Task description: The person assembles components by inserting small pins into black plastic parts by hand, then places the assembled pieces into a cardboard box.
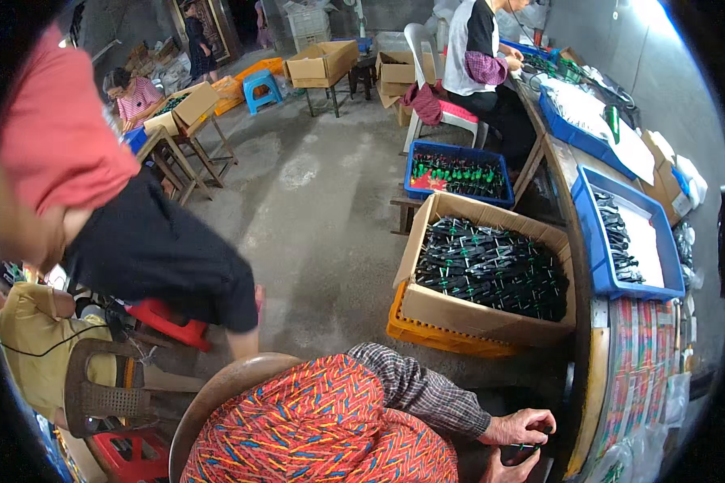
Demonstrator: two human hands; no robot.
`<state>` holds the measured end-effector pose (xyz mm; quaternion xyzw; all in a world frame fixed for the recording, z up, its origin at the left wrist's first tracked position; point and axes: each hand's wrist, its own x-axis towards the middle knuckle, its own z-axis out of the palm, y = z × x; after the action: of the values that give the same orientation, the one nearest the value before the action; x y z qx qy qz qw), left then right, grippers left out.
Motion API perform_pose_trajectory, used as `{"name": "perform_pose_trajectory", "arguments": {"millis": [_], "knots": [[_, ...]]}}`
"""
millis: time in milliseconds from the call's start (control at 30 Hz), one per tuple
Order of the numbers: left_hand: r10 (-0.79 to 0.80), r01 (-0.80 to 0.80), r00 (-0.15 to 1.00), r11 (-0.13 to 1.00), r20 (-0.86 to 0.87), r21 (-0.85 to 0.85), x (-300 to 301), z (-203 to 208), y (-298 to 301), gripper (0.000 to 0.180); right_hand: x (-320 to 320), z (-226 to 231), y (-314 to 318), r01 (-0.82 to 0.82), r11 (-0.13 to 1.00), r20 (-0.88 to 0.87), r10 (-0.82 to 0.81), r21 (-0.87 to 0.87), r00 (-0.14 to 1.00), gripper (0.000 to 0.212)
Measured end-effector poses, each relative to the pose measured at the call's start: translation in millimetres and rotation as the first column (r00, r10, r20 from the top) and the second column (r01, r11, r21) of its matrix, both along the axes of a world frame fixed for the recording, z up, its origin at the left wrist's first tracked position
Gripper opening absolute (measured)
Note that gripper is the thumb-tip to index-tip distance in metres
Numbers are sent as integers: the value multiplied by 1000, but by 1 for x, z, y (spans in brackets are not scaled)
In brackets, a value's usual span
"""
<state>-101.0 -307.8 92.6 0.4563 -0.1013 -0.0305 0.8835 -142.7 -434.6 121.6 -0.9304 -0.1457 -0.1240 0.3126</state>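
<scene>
My left hand (520, 427), in a black-and-white checked sleeve, curls its fingers round a small black thing with a greenish edge (524, 447) at the lower right. Just below it, my right hand (511, 469) grips the same thing from the other side; the picture's lower edge cuts off part of that hand. What kind of thing it is cannot be made out. Both hands are low beside the workbench edge (586, 402). Over my lap and body lies a red patterned cloth (298, 427). Above the hands stands a cardboard box (479, 310) full of black tools with green and metal parts.
The box rests on an orange crate (451, 336). Beyond it is a blue tray (459, 193) of green and black pieces. Another blue tray (669, 278) sits on the bench. A person in red (72, 129) stands close at left, near a brown chair (97, 394) and red stool (169, 324).
</scene>
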Motion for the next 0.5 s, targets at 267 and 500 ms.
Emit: {"name": "perform_pose_trajectory", "arguments": {"millis": [267,500], "knots": [[53,-53,999,999,-8,7,0,0,0,19,-3,2,2,5,1000,-31,-6,-24,999,66],[94,-98,995,989,37,112,0,-4,-4,19,-5,5,4,13,1000,-27,-13,-6,1000,65]]}}
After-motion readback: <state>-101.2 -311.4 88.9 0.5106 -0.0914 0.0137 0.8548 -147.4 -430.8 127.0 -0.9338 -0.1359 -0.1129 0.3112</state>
